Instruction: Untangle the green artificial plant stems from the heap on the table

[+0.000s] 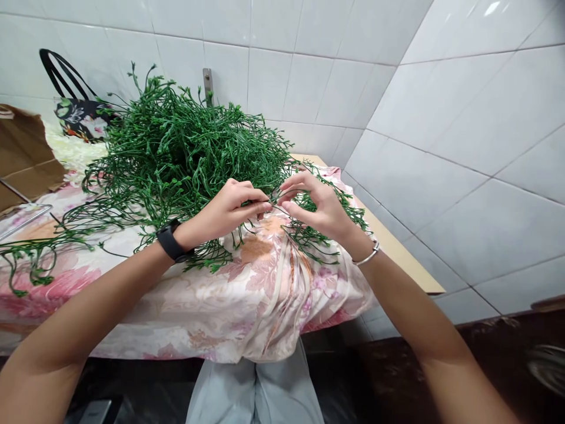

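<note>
A big heap of green artificial flower stems (194, 147) with small budded tips lies on the table. At the heap's front right, my left hand (236, 206) pinches a thin green stem between thumb and fingers. Close beside it, my right hand (320, 206) has its fingers curled around the same spot, thumb and index finger near the stem. Whether the right fingers press on the stem is hard to make out. More green stems (311, 241) spread out beneath and behind the right hand.
A flowered cloth (212, 330) covers the table and hangs over its front edge; a bare board edge (397, 253) shows at right. Cardboard (26, 153), a black floral bag (82, 118) and pale flowers (73, 153) stand at left. Tiled walls (273, 65) close off the back and right.
</note>
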`<state>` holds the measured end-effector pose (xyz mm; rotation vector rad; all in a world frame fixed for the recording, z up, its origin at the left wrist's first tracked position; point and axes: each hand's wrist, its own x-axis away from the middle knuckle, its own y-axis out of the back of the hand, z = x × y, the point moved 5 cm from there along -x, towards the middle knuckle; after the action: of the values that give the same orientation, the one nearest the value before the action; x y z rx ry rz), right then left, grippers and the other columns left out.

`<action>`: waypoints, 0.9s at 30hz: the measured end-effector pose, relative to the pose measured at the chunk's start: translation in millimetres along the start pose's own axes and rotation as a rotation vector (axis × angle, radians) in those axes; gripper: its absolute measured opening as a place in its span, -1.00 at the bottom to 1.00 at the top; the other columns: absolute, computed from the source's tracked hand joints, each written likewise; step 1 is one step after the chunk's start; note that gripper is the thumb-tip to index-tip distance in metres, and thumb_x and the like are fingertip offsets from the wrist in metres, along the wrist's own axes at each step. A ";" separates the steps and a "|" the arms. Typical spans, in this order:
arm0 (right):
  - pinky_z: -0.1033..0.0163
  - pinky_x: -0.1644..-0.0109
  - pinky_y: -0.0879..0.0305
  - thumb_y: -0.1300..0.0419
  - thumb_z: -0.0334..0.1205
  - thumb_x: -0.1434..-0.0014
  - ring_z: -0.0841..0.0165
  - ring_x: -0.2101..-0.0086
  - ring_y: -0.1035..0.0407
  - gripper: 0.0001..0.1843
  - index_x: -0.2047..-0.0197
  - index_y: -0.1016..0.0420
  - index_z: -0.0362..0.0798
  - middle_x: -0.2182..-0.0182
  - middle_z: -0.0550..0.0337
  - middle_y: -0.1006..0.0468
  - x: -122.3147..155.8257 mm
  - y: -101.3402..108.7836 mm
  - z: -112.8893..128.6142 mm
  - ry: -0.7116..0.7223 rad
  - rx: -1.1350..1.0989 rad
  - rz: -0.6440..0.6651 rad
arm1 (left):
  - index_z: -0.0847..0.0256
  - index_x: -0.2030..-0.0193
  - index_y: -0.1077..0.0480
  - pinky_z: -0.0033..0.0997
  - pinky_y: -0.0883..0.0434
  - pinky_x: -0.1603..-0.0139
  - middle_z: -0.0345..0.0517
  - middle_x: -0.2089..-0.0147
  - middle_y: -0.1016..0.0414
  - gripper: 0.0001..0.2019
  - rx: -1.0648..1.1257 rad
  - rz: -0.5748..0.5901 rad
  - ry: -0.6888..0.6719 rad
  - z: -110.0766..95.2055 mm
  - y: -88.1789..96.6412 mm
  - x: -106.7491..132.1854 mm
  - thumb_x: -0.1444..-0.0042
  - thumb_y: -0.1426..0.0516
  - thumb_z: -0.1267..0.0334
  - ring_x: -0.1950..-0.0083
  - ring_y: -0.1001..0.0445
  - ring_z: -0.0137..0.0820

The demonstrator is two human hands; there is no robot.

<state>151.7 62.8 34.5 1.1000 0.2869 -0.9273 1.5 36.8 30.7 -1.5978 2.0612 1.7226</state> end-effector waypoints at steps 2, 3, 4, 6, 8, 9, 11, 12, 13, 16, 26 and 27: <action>0.17 0.07 -0.26 -0.15 -0.20 -0.06 0.36 0.23 -0.36 -0.64 0.07 -0.24 -0.07 0.27 0.15 -0.44 0.5 -0.2 6.0 0.098 0.138 -0.014 | 0.24 0.41 -0.45 -0.38 -0.13 0.22 -0.18 0.44 -0.46 -0.73 -0.078 -0.011 -0.008 0.4 -1.1 0.0 -0.15 -0.03 0.15 0.38 -0.32 -0.48; 0.13 0.02 -0.22 -0.17 -0.17 -0.04 0.32 0.17 -0.34 -0.60 0.04 -0.22 -0.06 0.22 0.13 -0.44 0.9 -0.6 9.4 0.155 0.216 -0.021 | 0.24 0.41 -0.45 -0.38 -0.11 0.23 -0.19 0.46 -0.45 -0.73 -0.096 -0.013 -0.005 0.6 -1.7 0.2 -0.16 -0.02 0.15 0.39 -0.31 -0.48; 0.08 -0.02 -0.17 -0.19 -0.13 -0.02 0.27 0.11 -0.30 -0.55 0.03 -0.22 -0.04 0.17 0.09 -0.42 1.4 -1.1 12.1 0.206 0.292 -0.031 | 0.24 0.41 -0.44 -0.38 -0.10 0.23 -0.19 0.47 -0.44 -0.72 -0.104 -0.013 -0.002 0.6 -2.3 0.4 -0.17 -0.01 0.15 0.39 -0.30 -0.48; 0.02 -0.07 -0.08 -0.21 -0.04 0.01 0.21 0.03 -0.23 -0.52 0.04 -0.25 0.00 0.08 0.07 -0.39 2.0 -2.3 13.8 0.263 0.424 -0.052 | 0.24 0.40 -0.43 -0.38 -0.09 0.24 -0.19 0.48 -0.42 -0.71 -0.112 -0.006 -0.003 -0.3 -3.7 0.9 -0.17 0.01 0.14 0.39 -0.29 -0.47; 0.02 -0.07 -0.03 -0.22 -0.01 0.00 0.21 0.02 -0.21 -0.60 0.11 -0.32 0.04 0.09 0.11 -0.39 2.3 -2.7 11.5 0.277 0.528 -0.076 | 0.24 0.39 -0.42 -0.39 -0.09 0.24 -0.19 0.47 -0.41 -0.69 -0.120 0.010 -0.012 -1.4 -5.7 1.5 -0.18 0.02 0.11 0.38 -0.28 -0.46; 0.03 -0.06 -0.01 -0.21 -0.01 -0.01 0.22 0.03 -0.22 -0.67 0.16 -0.35 0.06 0.10 0.13 -0.40 2.5 -2.9 9.9 0.283 0.568 -0.084 | 0.25 0.38 -0.42 -0.39 -0.09 0.24 -0.18 0.47 -0.41 -0.69 -0.126 0.021 -0.018 -1.9 -6.8 1.6 -0.18 0.03 0.10 0.38 -0.28 -0.46; 0.04 -0.05 0.01 -0.20 -0.03 -0.04 0.25 0.04 -0.22 -0.76 0.23 -0.40 0.09 0.12 0.17 -0.41 3.0 -3.6 7.3 0.301 0.621 -0.082 | 0.25 0.36 -0.41 -0.39 -0.08 0.24 -0.19 0.47 -0.39 -0.68 -0.145 0.041 -0.024 -2.4 -8.9 1.7 -0.18 0.03 0.09 0.37 -0.28 -0.46; 0.04 -0.05 0.02 -0.19 -0.04 -0.05 0.25 0.04 -0.22 -0.79 0.24 -0.42 0.10 0.12 0.19 -0.42 3.2 -3.9 6.5 0.308 0.636 -0.074 | 0.25 0.35 -0.40 -0.39 -0.08 0.23 -0.19 0.47 -0.39 -0.69 -0.156 0.049 -0.024 -2.4 -9.8 1.7 -0.18 0.04 0.09 0.37 -0.28 -0.46; 0.03 -0.06 0.04 -0.17 -0.05 -0.07 0.25 0.03 -0.21 -0.82 0.24 -0.43 0.11 0.12 0.19 -0.41 3.3 -4.2 6.3 0.314 0.647 -0.065 | 0.25 0.35 -0.40 -0.39 -0.08 0.23 -0.19 0.46 -0.39 -0.69 -0.165 0.059 -0.022 -2.4 -10.4 1.6 -0.19 0.04 0.09 0.37 -0.28 -0.46; 0.01 -0.05 0.04 -0.11 -0.11 -0.14 0.25 0.03 -0.20 -0.86 0.24 -0.43 0.10 0.12 0.18 -0.42 3.3 -5.6 7.7 0.318 0.645 -0.029 | 0.25 0.33 -0.38 -0.39 -0.08 0.22 -0.19 0.42 -0.41 -0.69 -0.159 0.090 -0.012 -3.0 -11.3 1.0 -0.20 0.06 0.10 0.35 -0.29 -0.46; 0.28 0.32 -0.12 0.06 -0.29 -0.22 0.42 0.41 -0.12 -0.83 0.42 -0.18 -0.05 0.47 0.21 -0.22 1.9 -19.6 12.0 0.248 0.362 0.144 | 0.27 0.43 -0.33 -0.40 -0.07 0.29 -0.19 0.46 -0.35 -0.72 -0.173 0.139 -0.034 -6.4 -13.9 0.2 -0.20 0.07 0.22 0.40 -0.23 -0.47; 0.29 0.34 -0.10 0.06 -0.31 -0.20 0.43 0.44 -0.09 -0.82 0.45 -0.14 -0.04 0.50 0.23 -0.18 1.9 -21.5 13.2 0.247 0.373 0.134 | 0.26 0.46 -0.32 -0.40 -0.07 0.31 -0.20 0.48 -0.33 -0.72 -0.171 0.124 -0.022 -7.1 -14.8 0.6 -0.20 0.07 0.23 0.42 -0.22 -0.48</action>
<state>133.4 47.6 25.8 1.5635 0.2436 -0.7407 15.2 33.1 22.4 -1.5132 2.0951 1.9984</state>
